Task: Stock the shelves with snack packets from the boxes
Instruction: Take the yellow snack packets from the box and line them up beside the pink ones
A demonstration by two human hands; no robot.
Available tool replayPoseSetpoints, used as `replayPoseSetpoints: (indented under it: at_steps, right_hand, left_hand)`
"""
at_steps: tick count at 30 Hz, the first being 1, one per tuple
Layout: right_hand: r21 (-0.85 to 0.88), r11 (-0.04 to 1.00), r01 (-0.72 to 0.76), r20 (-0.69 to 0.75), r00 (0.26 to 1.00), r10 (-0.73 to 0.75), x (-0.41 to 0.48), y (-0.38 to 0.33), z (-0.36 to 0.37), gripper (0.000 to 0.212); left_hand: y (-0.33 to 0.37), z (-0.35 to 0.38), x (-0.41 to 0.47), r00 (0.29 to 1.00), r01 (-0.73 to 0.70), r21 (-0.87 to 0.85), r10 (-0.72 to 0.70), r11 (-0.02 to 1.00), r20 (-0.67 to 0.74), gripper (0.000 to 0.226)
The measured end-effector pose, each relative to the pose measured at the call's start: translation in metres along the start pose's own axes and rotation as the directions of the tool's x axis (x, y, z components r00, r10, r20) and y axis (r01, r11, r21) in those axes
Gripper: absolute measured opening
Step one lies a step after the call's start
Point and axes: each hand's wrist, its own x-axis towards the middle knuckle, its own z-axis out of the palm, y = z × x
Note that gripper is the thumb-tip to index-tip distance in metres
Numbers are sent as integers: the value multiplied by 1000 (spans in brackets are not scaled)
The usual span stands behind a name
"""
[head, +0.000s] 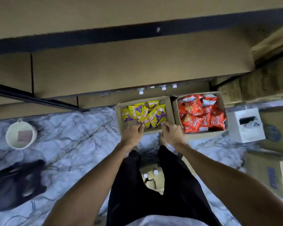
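An open cardboard box (pixel 168 110) on the floor holds several yellow and purple snack packets (pixel 144 115). To its right a second box (pixel 175 108) is filled with orange snack packets (pixel 201 115). Both my hands reach down into the near edge of the yellow-packet box. My left hand (pixel 133 133) has its fingers curled on packets at the box's front. My right hand (pixel 172 132) grips packets at the front right corner. Bare tan shelves (pixel 121 66) with dark edges run above the boxes.
A white bucket (pixel 20 134) stands on the marble floor at the left, with a dark bag (pixel 16 183) nearer me. A white carton (pixel 245 124) and more cardboard boxes (pixel 266 175) crowd the right side. Another box (pixel 152 178) lies between my legs.
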Motion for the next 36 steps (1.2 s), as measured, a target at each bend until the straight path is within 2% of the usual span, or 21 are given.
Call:
replayPoseSetpoints:
  at_steps: [5,10,14,17,22,24,27,30,33,36]
  right_hand:
    - [20,999,-48,23,999,48,65,62,53,33]
    - [5,1000,7,51,999,-7,142,130,125,47]
    - [-93,995,47,129,991,-35,205,173,178,38]
    - [-102,992,72,140,988,-58,247,200,214,34]
    - [-75,995,65,189,981,-49,314,243,271,46]
    - [-81,995,51,192,981,-34,337,261,292,54]
    - [-77,997,0,184,983,14,361,282,315,61]
    - [-61,998,-23,151,988,32,376,298,333,81]
    - [-85,994,-75,137,987,87,386,305,346,88]
    - [-137,981,-137,128,980,155,390,307,353,91]
  left_hand:
    - [-31,62,72,998,29,7,-29,1000,53,49]
    - [-77,132,156,994,46,22,-48,999,94,54]
    - [-118,186,223,990,54,57,-61,997,128,50]
    - [-150,223,272,993,44,58,-50,997,109,52]
    - [-188,273,349,992,80,67,-86,995,90,40]
    - [-198,289,377,990,112,22,-114,993,87,43]
    - [-208,306,411,976,205,-70,-198,976,91,62]
    - [-209,317,432,951,308,-215,-297,927,82,71]
    - [-205,324,445,925,379,-309,-367,872,99,68]
    - [-202,328,450,923,378,-430,-371,820,103,47]
